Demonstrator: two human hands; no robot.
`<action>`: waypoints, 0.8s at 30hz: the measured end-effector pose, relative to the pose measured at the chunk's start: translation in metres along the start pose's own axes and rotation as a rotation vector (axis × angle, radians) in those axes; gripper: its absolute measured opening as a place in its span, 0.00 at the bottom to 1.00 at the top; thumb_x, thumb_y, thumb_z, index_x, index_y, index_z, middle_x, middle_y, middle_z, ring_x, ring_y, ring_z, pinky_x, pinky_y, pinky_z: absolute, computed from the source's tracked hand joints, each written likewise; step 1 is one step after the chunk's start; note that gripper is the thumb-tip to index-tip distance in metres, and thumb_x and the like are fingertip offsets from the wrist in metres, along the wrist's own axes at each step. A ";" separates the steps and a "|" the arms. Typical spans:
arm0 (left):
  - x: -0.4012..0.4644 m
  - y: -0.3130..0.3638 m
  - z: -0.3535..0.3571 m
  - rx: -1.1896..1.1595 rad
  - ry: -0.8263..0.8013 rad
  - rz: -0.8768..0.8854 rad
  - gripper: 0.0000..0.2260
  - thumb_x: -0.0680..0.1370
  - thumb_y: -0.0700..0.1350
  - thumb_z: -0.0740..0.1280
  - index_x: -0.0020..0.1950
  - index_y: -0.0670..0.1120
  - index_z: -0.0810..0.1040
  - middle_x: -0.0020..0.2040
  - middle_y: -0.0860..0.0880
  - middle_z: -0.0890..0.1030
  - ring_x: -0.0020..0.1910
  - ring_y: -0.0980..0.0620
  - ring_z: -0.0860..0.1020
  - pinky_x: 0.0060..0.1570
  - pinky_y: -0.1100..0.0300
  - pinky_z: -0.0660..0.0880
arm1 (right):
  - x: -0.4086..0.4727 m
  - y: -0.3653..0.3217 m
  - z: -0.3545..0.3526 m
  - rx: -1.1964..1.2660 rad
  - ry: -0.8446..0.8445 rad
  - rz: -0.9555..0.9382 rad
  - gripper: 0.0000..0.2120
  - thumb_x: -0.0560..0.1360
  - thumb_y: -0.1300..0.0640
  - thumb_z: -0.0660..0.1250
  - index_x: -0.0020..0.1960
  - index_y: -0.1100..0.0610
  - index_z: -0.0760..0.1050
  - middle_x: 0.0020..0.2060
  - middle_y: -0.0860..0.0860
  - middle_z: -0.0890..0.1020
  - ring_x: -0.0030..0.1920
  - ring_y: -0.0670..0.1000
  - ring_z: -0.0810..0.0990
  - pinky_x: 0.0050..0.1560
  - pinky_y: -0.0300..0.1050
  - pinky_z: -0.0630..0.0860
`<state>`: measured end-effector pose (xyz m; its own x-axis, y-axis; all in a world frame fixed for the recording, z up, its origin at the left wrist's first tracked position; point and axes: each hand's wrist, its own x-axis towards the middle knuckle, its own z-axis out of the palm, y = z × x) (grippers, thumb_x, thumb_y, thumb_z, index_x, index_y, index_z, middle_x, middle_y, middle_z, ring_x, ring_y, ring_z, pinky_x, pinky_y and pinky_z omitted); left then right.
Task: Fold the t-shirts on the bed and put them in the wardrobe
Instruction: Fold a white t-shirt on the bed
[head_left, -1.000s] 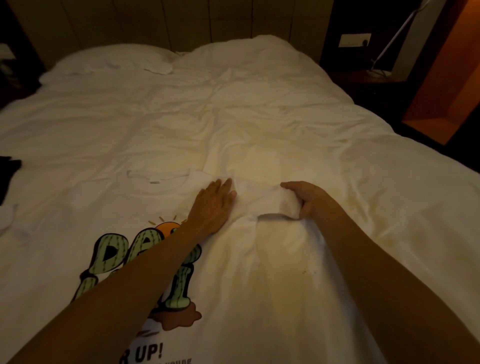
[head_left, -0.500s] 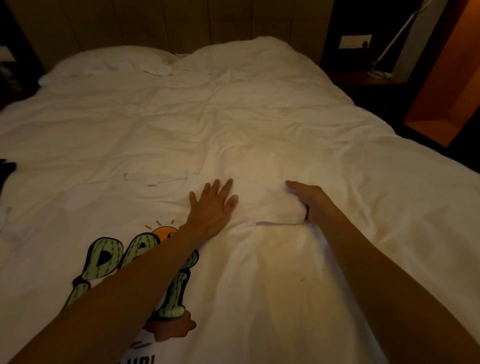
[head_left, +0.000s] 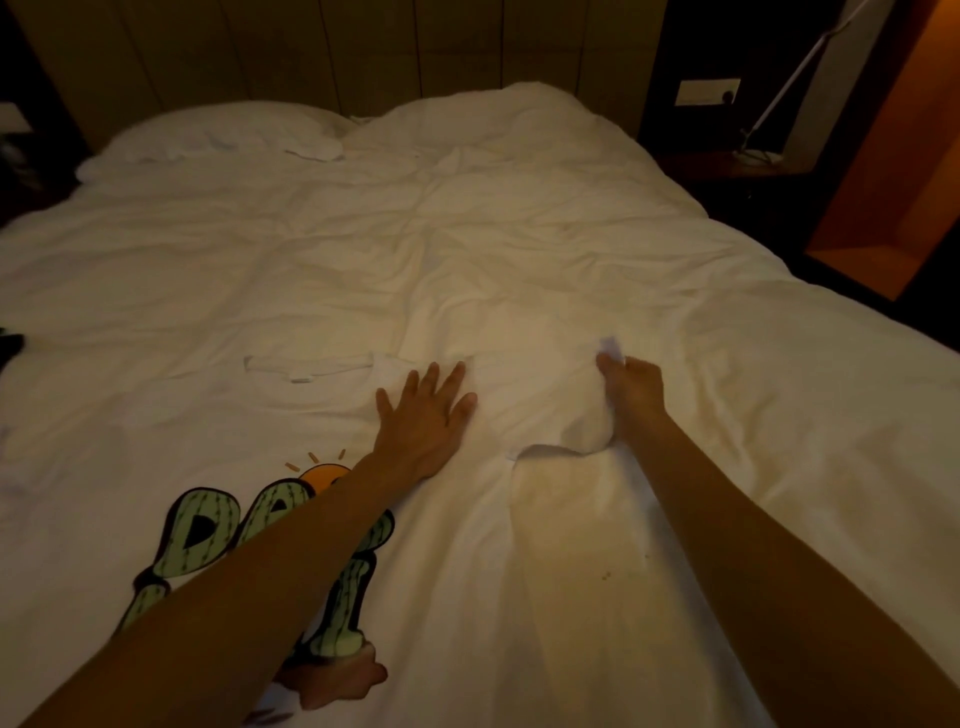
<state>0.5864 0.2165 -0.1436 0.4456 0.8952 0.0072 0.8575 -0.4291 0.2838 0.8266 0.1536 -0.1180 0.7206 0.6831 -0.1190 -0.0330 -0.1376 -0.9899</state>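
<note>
Where the two bare forearms reach in from the near edge, a white t-shirt (head_left: 467, 597) lies spread face-up on the bed (head_left: 363, 260), its soft cotton creased into long shallow folds. A cartoon print (head_left: 208, 535) of green cactus-shaped letters with an orange sun shows on its chest, partly under the left arm. The left hand (head_left: 423, 415) lies flat on the cloth near the shoulder, fingers straight and spread, pressing it down. Well apart from it, the right hand (head_left: 631, 389) has its fingers curled round a bunched sleeve (head_left: 566, 415), pinching the fabric so it puckers. The ribbed collar (head_left: 309, 366) lies beside the left hand. Beyond, the white duvet is rumpled. A plump pillow (head_left: 218, 135) rests against the panelled headboard (head_left: 363, 52). At far right stands a dark bedside table (head_left: 727, 171) with a thin white lamp arm (head_left: 795, 73).
</note>
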 end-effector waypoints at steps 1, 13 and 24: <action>0.000 0.000 0.002 0.027 -0.026 -0.011 0.27 0.81 0.64 0.41 0.80 0.60 0.44 0.81 0.51 0.47 0.79 0.46 0.46 0.74 0.36 0.40 | 0.000 0.007 0.001 -0.054 0.010 0.063 0.12 0.76 0.56 0.70 0.46 0.66 0.80 0.38 0.59 0.81 0.43 0.57 0.80 0.45 0.49 0.79; -0.004 0.005 -0.001 0.061 -0.073 -0.057 0.27 0.82 0.64 0.42 0.80 0.59 0.44 0.81 0.49 0.47 0.79 0.45 0.46 0.74 0.37 0.41 | -0.034 0.001 -0.007 -0.037 -0.101 0.221 0.15 0.74 0.64 0.71 0.59 0.68 0.77 0.52 0.63 0.80 0.47 0.60 0.80 0.53 0.58 0.79; -0.023 0.018 0.015 0.061 -0.075 0.013 0.28 0.82 0.64 0.42 0.80 0.58 0.43 0.81 0.49 0.44 0.80 0.46 0.43 0.75 0.40 0.39 | -0.043 -0.027 0.001 -0.144 -0.093 -0.012 0.03 0.74 0.64 0.68 0.41 0.61 0.79 0.47 0.64 0.83 0.45 0.61 0.82 0.51 0.58 0.79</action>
<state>0.5956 0.1862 -0.1530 0.4730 0.8789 -0.0620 0.8646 -0.4494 0.2248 0.7961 0.1287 -0.0867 0.6529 0.7478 -0.1205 0.0794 -0.2257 -0.9710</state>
